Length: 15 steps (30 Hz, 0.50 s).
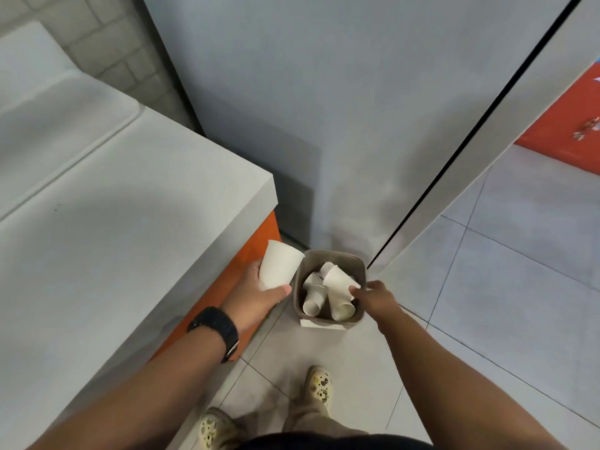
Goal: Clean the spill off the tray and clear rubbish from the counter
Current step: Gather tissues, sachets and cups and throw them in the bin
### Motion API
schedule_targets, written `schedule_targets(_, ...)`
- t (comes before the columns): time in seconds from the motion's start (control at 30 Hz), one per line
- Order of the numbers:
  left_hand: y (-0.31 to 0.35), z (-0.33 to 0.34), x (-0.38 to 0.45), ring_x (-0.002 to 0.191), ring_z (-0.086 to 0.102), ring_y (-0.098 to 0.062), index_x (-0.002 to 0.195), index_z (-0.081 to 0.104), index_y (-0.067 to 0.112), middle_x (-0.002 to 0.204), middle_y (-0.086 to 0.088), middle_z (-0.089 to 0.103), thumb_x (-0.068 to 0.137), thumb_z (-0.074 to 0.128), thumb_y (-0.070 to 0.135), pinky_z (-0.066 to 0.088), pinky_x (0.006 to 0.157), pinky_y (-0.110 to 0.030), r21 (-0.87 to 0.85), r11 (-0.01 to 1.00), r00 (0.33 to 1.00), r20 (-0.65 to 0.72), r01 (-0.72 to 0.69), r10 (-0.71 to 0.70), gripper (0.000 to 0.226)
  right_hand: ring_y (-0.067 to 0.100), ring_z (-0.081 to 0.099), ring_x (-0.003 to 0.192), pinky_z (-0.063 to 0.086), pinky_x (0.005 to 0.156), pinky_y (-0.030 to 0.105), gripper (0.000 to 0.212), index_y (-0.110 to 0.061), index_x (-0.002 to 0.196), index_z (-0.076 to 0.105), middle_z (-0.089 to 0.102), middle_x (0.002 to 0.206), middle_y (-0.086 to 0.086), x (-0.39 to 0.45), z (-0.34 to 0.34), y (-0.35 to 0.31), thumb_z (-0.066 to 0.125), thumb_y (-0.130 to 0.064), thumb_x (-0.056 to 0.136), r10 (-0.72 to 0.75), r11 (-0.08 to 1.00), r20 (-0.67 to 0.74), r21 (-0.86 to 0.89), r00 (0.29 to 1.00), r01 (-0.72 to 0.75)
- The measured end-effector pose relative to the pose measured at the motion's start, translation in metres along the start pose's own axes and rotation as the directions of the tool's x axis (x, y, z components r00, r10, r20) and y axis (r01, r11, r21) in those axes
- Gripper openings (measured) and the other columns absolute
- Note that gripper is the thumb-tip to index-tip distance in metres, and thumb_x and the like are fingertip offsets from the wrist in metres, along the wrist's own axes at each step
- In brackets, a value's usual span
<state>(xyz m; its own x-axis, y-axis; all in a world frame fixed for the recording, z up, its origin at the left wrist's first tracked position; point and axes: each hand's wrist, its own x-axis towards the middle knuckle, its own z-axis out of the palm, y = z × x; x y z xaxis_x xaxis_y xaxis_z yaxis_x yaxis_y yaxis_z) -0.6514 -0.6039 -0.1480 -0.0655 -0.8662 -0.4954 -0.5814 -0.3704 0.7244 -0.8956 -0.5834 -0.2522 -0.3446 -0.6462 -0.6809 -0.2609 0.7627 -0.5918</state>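
The person stands over a small grey-brown square plastic bin (329,256) on the tiled floor, just beside the orange-fronted end of the pale grey surface (136,203). The left hand (259,297) has its grip closed around a white paper cup (279,264), held tilted with its mouth toward the palm, just left of the bin's rim. The right hand (376,297) reaches over the bin's right edge, its fingertips pinching the rim of a second white paper cup (339,280) above the opening. Several more discarded white paper cups (313,302) lie jumbled inside the bin. A black watch (216,329) sits on the left wrist.
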Motion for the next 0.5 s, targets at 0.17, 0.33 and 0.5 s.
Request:
schedule_targets(0.17, -0.008, 0.015, 0.012, 0.096, 0.050, -0.017, 0.139, 0.032, 0.019, 0.109, 0.003, 0.049, 0.083, 0.069, 0.027, 0.040, 0.073, -0.025, 0.042, 0.994, 0.993, 0.053, 0.100, -0.102, 0.068, 0.018, 0.050, 0.079, 0.038, 0.065, 0.026, 0.035, -0.011, 0.115, 0.059, 0.058, 0.098, 0.007, -0.010, 0.003, 0.019, 0.062, -0.032, 0.088, 0.032, 0.995, 0.207, -0.104, 0.978, -0.011)
schedule_targets(0.33, -0.003, 0.037, 0.034, 0.119, 0.047, -0.023, 0.149, 0.017, 0.020, 0.141, -0.003, 0.042, 0.080, 0.070, 0.032, 0.040, 0.094, -0.031, 0.086, 0.989, 0.988, 0.095, 0.117, -0.125, 0.088, 0.015, 0.047, 0.072, 0.034, 0.060, 0.024, 0.028, -0.014, 0.108, 0.064, 0.056, 0.083, 0.000, -0.008, -0.009, 0.026, 0.062, -0.033, 0.088, 0.001, 0.995, 0.175, -0.103, 0.985, 0.017)
schedule_targets(0.5, 0.005, 0.052, 0.053, 0.141, 0.030, -0.026, 0.150, -0.011, 0.027, 0.159, -0.001, 0.016, 0.081, 0.067, 0.045, 0.031, 0.112, -0.038, 0.143, 0.977, 0.973, 0.146, 0.159, -0.179, 0.106, 0.021, 0.058, 0.093, 0.043, 0.074, 0.029, 0.030, -0.018, 0.108, 0.064, 0.063, 0.099, 0.003, -0.006, -0.024, 0.028, 0.063, -0.039, 0.087, -0.031, 0.994, 0.147, -0.095, 0.989, 0.045)
